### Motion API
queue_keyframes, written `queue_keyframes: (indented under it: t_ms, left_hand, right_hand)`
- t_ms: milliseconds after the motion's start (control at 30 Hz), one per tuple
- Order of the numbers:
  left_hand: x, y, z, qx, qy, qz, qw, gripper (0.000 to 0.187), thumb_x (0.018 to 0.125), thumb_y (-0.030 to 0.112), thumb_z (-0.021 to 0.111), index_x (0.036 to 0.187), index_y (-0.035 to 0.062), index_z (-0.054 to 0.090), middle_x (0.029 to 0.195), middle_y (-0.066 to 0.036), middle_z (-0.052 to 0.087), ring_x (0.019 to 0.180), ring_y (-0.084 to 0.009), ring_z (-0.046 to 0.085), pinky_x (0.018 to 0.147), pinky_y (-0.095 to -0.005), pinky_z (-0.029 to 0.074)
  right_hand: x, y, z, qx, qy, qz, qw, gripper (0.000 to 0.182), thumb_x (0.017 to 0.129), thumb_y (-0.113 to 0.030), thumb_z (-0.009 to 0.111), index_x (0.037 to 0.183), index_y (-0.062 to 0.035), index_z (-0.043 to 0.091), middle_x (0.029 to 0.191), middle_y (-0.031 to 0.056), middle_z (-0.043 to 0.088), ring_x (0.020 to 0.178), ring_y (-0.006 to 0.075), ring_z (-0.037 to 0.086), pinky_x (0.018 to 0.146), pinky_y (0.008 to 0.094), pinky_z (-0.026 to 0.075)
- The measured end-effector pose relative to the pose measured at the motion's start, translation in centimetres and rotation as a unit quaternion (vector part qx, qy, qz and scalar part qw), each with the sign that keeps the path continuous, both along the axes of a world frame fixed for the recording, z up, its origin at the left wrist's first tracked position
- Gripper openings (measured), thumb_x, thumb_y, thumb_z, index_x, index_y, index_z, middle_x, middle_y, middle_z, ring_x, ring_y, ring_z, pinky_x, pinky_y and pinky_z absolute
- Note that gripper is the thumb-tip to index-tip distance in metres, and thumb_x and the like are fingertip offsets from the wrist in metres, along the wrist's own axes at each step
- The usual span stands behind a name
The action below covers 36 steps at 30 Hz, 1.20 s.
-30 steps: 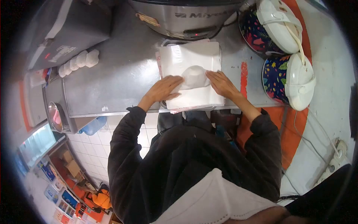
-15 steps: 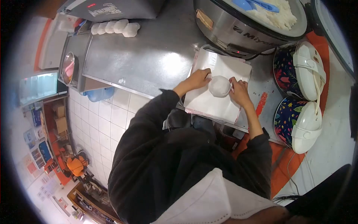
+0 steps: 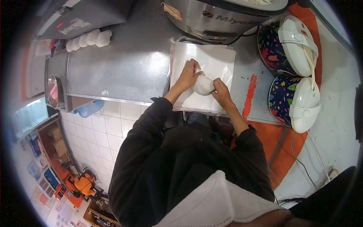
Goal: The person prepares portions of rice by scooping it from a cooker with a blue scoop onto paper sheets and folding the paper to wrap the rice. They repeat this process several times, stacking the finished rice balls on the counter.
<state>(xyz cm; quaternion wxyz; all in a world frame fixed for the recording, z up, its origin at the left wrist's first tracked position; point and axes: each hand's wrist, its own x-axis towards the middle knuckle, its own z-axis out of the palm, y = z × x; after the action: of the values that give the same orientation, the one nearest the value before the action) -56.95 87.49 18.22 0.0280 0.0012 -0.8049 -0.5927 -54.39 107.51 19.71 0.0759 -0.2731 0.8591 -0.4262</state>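
Note:
A rounded white bundle (image 3: 204, 86) lies on a stack of white paper sheets (image 3: 223, 62) at the table's front edge. On its left side, my left hand (image 3: 190, 74) has its fingers bent together, pinching the bundle's wrapping at the upper left. My right hand (image 3: 221, 92) pinches the bundle's right edge between thumb and fingers. What is inside the wrapping is hidden. Several similar white bundles (image 3: 92, 38) stand in a row at the upper left of the metal table.
Behind the paper is a large steel rice cooker (image 3: 227, 19). Two floral containers with white lids (image 3: 302, 45) stand at the right. A dark grey box (image 3: 83, 19) is at the upper left, a metal bowl (image 3: 53, 90) at the far left. Cables hang at the right.
The view has shifted, so the table things appear further left. The round bundle now looks narrower and more folded, with my left hand higher on its side.

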Motion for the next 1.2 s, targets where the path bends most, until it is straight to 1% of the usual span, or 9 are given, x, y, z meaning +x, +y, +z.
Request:
queue_keyframes:
  t_ms: [67,133,367,500,633,833,1100,1167,1200]
  left_hand:
    - [0.1,0.2,2.4,-0.162,0.155,0.059,0.973,0.014,0.086,0.006,0.059,0.087,0.0004,0.047,0.068,-0.011,0.054,0.059,-0.0211,0.051,0.056,-0.0319,0.042]
    - [1.2,0.3,4.6,-0.021,-0.183,0.026,0.983,0.014,0.085,0.009,0.059,0.086,-0.0017,0.051,0.082,-0.019,0.055,0.078,-0.0344,0.055,0.072,-0.0387,0.044]
    - [6.9,2.6,4.7,-0.093,-0.015,0.087,0.992,0.046,0.083,0.024,0.065,0.113,-0.0078,0.050,0.099,-0.023,0.056,0.100,-0.0332,0.053,0.088,-0.0403,0.042]
    - [4.4,0.3,6.1,0.339,-0.294,-0.005,0.894,0.065,0.076,0.029,0.074,0.124,-0.0037,0.043,0.111,-0.013,0.056,0.105,-0.0223,0.055,0.090,-0.0346,0.044]
    - [4.3,0.2,7.6,0.467,-0.231,-0.028,0.853,0.067,0.071,0.028,0.079,0.122,-0.0001,0.046,0.111,-0.009,0.057,0.102,-0.0183,0.056,0.089,-0.0313,0.044]
    - [4.7,-2.9,9.8,0.069,-0.023,-0.093,0.993,0.072,0.057,0.027,0.087,0.113,0.0042,0.049,0.108,-0.009,0.053,0.104,-0.0227,0.052,0.090,-0.0334,0.042]
    - [5.6,-7.6,13.8,0.153,0.034,-0.036,0.987,0.066,0.054,0.015,0.083,0.111,0.0060,0.051,0.112,-0.010,0.056,0.108,-0.0278,0.053,0.094,-0.0360,0.041]
    - [5.6,-9.6,13.9,0.136,-0.017,0.000,0.991,0.065,0.054,0.016,0.083,0.110,0.0049,0.050,0.110,-0.012,0.058,0.104,-0.0273,0.056,0.090,-0.0352,0.044]
    - [5.3,-10.7,14.0,0.122,-0.068,0.026,0.990,0.064,0.055,0.016,0.083,0.108,0.0038,0.050,0.107,-0.014,0.060,0.100,-0.0268,0.058,0.087,-0.0345,0.046]
  right_hand:
    - [0.2,-0.3,0.2,-0.009,-0.002,-0.006,1.000,0.033,0.064,0.004,0.063,0.090,-0.0010,0.045,0.087,0.0144,0.046,0.081,0.0345,0.052,0.068,0.0401,0.045]
    - [0.0,-0.5,0.7,-0.005,-0.034,-0.029,0.999,0.031,0.064,0.005,0.061,0.090,-0.0012,0.045,0.088,0.0143,0.047,0.081,0.0364,0.052,0.068,0.0401,0.044]
    - [0.2,-2.4,3.4,-0.002,-0.045,-0.077,0.996,0.028,0.067,0.005,0.059,0.091,-0.0012,0.047,0.089,0.0141,0.050,0.085,0.0352,0.054,0.075,0.0370,0.045]
    - [0.6,-4.7,7.8,-0.171,-0.042,-0.174,0.969,0.025,0.078,0.000,0.062,0.101,-0.0003,0.054,0.097,0.0107,0.059,0.093,0.0212,0.058,0.083,0.0319,0.045]
    - [0.1,-5.7,9.7,-0.304,-0.072,-0.177,0.933,0.011,0.086,-0.007,0.057,0.095,-0.0014,0.055,0.094,0.0073,0.057,0.089,0.0157,0.054,0.079,0.0259,0.042]
    - [0.2,-9.1,12.1,-0.501,-0.323,-0.170,0.785,0.034,0.097,-0.035,0.041,0.082,-0.0061,0.049,0.080,-0.0006,0.044,0.076,0.0079,0.040,0.071,0.0207,0.033]
    - [-1.1,-13.8,10.7,-0.359,-0.639,-0.131,0.668,0.039,0.095,-0.035,0.047,0.122,-0.0073,0.050,0.109,0.0031,0.058,0.096,0.0109,0.057,0.082,0.0272,0.047]
    - [-2.4,-15.8,9.3,-0.346,-0.629,-0.118,0.686,0.040,0.093,-0.037,0.051,0.121,-0.0080,0.050,0.107,0.0041,0.055,0.095,0.0115,0.055,0.080,0.0261,0.046]
    - [-3.3,-16.8,6.8,-0.285,-0.503,-0.149,0.802,0.041,0.091,-0.035,0.055,0.122,-0.0074,0.048,0.107,0.0052,0.053,0.094,0.0123,0.054,0.080,0.0257,0.045]
